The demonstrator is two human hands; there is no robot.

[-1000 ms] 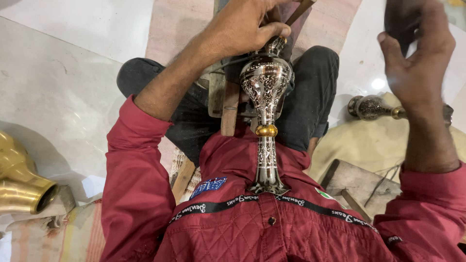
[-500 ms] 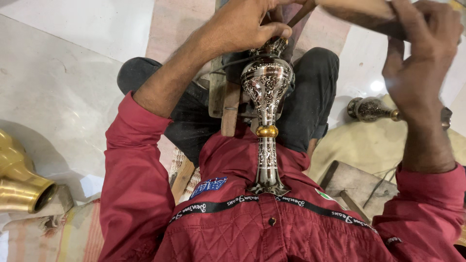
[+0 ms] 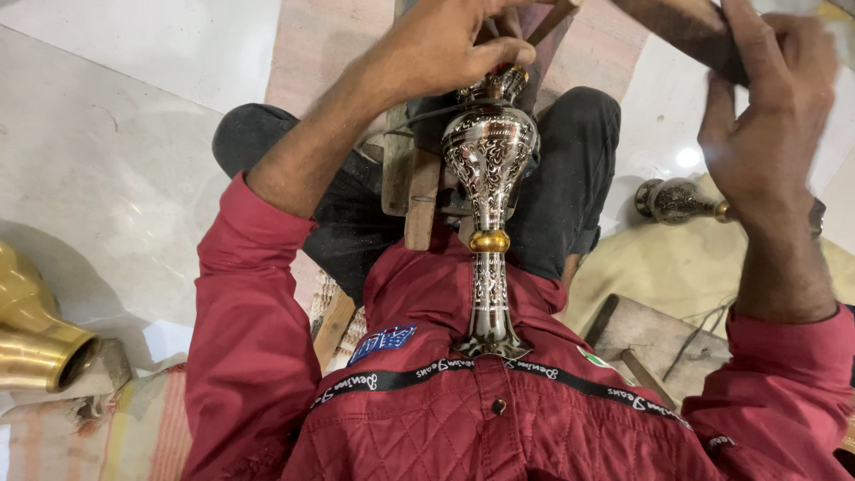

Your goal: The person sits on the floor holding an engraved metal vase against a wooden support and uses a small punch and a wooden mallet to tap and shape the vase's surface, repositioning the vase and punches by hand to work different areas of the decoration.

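Observation:
An engraved silver-and-black metal vase (image 3: 490,160) with a brass ring lies along my lap, its flared foot against my red shirt. My left hand (image 3: 441,49) is closed around a thin rod-like tool (image 3: 552,13) at the vase's far end, resting on the vase. Up at the right, my right hand (image 3: 766,107) grips a dark wooden stick (image 3: 681,27), apart from the vase. The stick's far end runs out of the frame.
A wooden support (image 3: 420,200) sits under the vase between my knees. A brass vessel (image 3: 36,343) lies at the left on the pale floor. A second engraved vase (image 3: 677,200) rests on cream cloth (image 3: 668,272) at the right, near a wooden block (image 3: 655,338).
My right hand has brought the wooden stick further into view and swung it left along the top. The left hand and the vase have stayed put.

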